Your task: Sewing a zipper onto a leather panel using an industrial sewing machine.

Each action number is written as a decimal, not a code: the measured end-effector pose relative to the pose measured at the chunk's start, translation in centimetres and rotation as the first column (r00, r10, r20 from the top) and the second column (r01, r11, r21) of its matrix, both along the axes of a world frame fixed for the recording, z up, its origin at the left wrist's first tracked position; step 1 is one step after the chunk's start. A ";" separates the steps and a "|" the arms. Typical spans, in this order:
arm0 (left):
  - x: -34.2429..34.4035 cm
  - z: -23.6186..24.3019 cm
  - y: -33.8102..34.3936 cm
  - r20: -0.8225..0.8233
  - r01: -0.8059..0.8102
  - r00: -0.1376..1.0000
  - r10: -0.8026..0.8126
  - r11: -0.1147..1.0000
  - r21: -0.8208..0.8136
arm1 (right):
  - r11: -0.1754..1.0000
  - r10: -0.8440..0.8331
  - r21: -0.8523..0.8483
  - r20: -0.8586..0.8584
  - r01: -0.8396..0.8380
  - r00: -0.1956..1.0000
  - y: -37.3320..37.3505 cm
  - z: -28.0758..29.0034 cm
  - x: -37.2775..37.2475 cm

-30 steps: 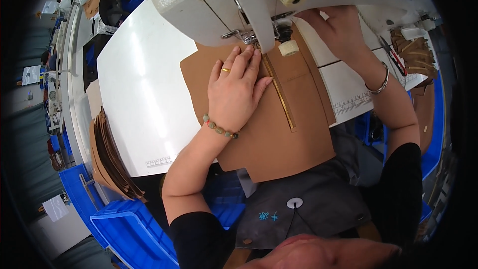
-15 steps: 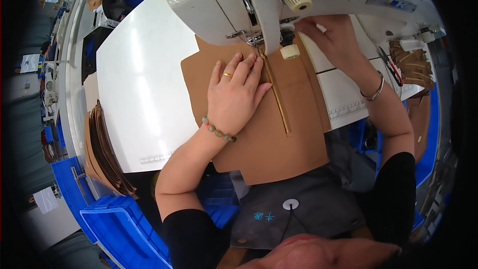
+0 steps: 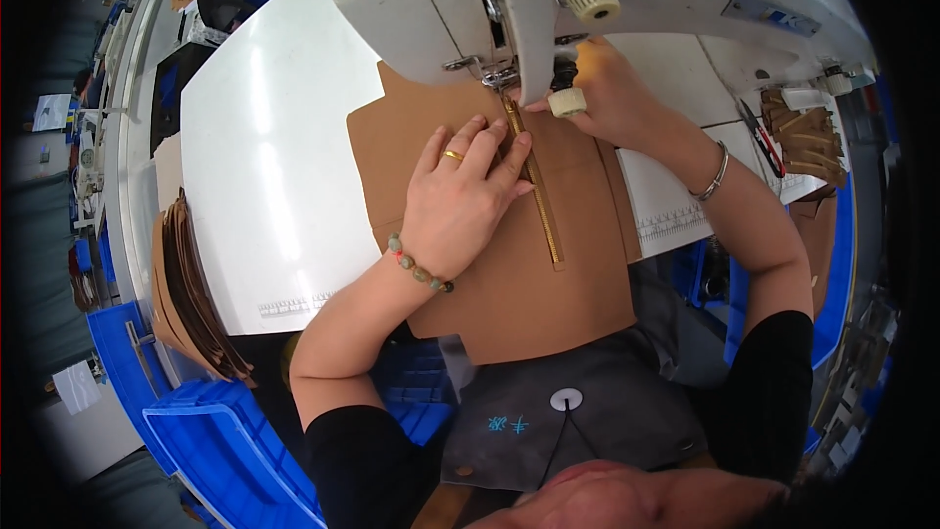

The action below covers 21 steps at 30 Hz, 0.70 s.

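With 12 o'clock at the top of the view and the tan leather-like panel (image 3: 529,309) as the dial centre: panel lies flat on the white surface (image 3: 259,157), its top end under the sewing machine (image 3: 441,10) at 12. Its near edge overhangs the surface's edge at 6, over the grey apron (image 3: 578,441). Gold zipper (image 3: 548,230) is set in the panel, running from the presser foot (image 3: 499,76) toward 5.

Open room: widest at 9 to 10, bare white surface out to its curved edge. Tight at 12 to 1, machine body and cream knob (image 3: 567,102) crowd the fingers. At 3, a strip of surface with a printed scale (image 3: 676,222); beyond it, at 2 to 3, red-handled snips (image 3: 765,144) and a bundle of tan strips (image 3: 803,137). Stack of panels (image 3: 179,294) hangs past the edge at 8 to 9, blue bin (image 3: 235,446) below it at 7 to 8.

Left grip (image 3: 460,198): spread, palm down on panel, index and thumb at the zipper. Right grip (image 3: 609,93): at 1, fingertips partly behind the knob; can't tell if it's pinching anything.

Versus half a second ago: right grip has dropped closer to foot and zipper; left index has shifted over to the zipper. Panel about the same under the foot.
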State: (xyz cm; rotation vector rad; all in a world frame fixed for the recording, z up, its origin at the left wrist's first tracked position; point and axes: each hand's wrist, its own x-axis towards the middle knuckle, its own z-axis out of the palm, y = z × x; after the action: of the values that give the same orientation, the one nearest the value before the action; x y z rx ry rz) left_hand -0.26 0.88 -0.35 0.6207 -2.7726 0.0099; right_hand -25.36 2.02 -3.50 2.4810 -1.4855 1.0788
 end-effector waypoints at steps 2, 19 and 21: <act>0.1 0.1 0.0 0.018 -0.015 1.000 0.014 1.000 0.018 | 0.999 0.042 0.025 -0.002 -0.042 0.999 0.6 0.7 0.3; 0.3 -0.3 0.3 0.023 -0.024 0.999 0.024 1.000 -0.012 | 1.000 0.027 0.019 -0.097 -0.025 0.995 2.4 0.8 1.3; 0.4 -0.4 0.4 0.014 -0.034 0.999 0.034 0.999 -0.002 | 0.999 0.033 0.033 -0.100 -0.029 0.994 3.0 0.9 1.7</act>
State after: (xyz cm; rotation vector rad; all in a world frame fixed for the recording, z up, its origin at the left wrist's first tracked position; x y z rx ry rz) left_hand 0.13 1.23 -0.73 0.6697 -2.7754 0.0238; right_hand -23.69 5.02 -2.64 2.5463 -1.4523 0.9270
